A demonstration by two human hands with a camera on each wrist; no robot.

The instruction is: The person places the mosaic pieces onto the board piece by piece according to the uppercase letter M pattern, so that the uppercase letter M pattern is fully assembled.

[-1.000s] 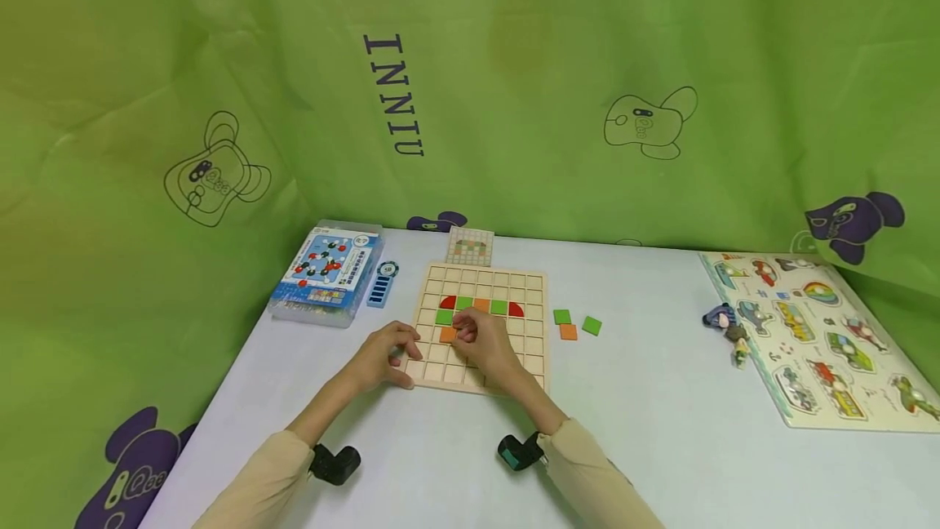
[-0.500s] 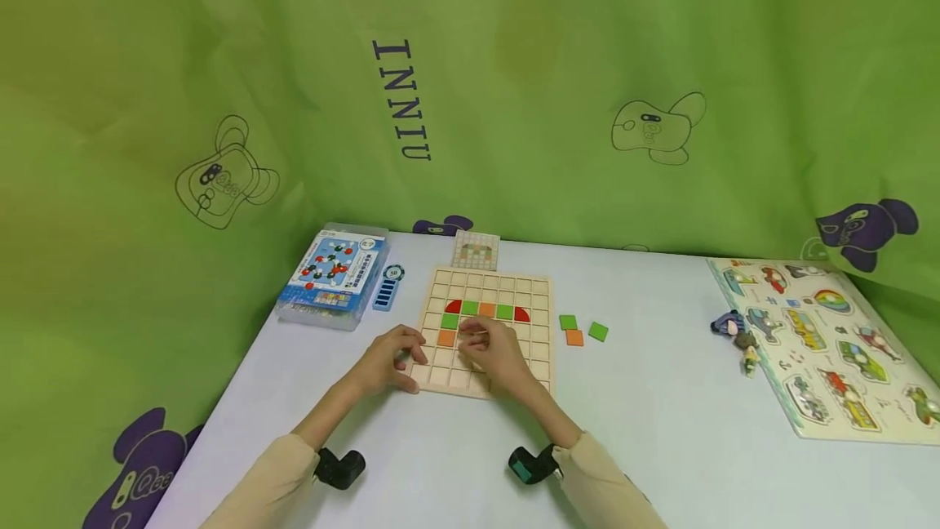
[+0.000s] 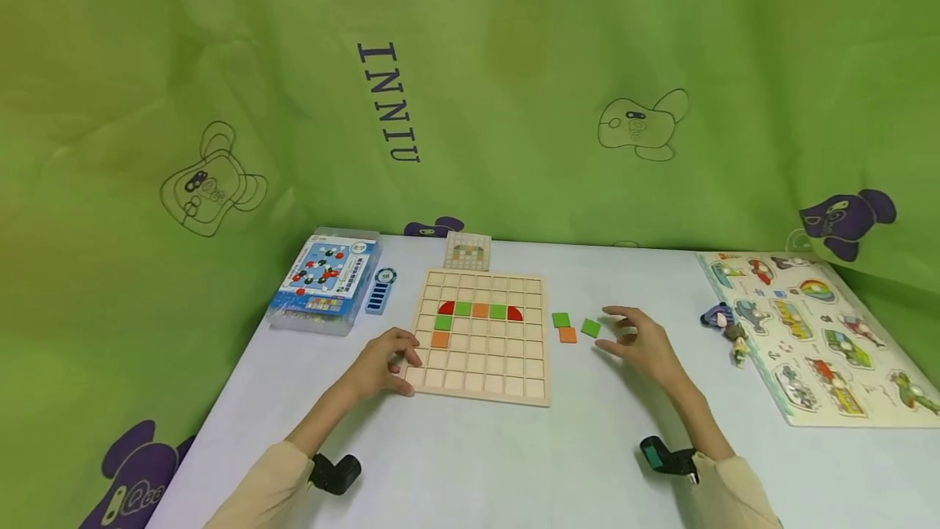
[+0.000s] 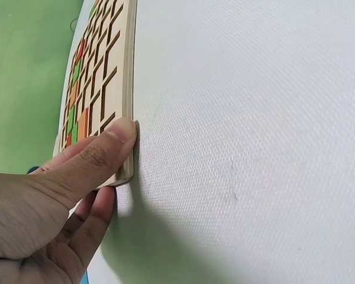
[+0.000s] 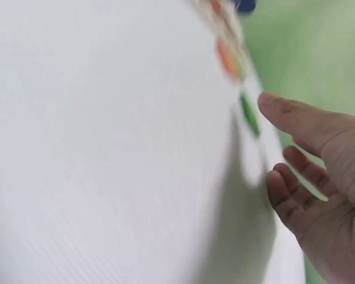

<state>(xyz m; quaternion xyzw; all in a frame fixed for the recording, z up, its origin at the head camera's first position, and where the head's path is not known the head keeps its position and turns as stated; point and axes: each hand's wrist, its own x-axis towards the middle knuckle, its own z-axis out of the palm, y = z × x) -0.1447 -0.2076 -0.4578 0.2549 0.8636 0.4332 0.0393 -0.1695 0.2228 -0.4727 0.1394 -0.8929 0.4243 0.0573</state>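
A wooden grid board (image 3: 507, 366) lies on the table with red, green and orange pieces set in an upper row and down its left side. My left hand (image 3: 383, 362) grips the board's near left corner. In the left wrist view, its thumb (image 4: 109, 145) presses on the edge and the other fingers curl around the corner. My right hand (image 3: 642, 345) is beside a loose green tile (image 3: 591, 328), thumb and fingers spread around it with nothing held. Another green tile (image 3: 561, 320) and an orange tile (image 3: 568, 335) lie between that tile and the board.
A small pattern card (image 3: 467, 251) lies behind the board. To the left are a boxed molecule set (image 3: 323, 276) and a blue strip (image 3: 378, 296) with a round token. A picture puzzle board (image 3: 815, 341) and small figurines (image 3: 727, 325) stand at the right, before a green curtain (image 3: 514, 104).
My right hand has left the board and moved right to the loose green tile, its fingers spreading. The orange piece on the board's left stays in its cell. My left hand keeps its place.
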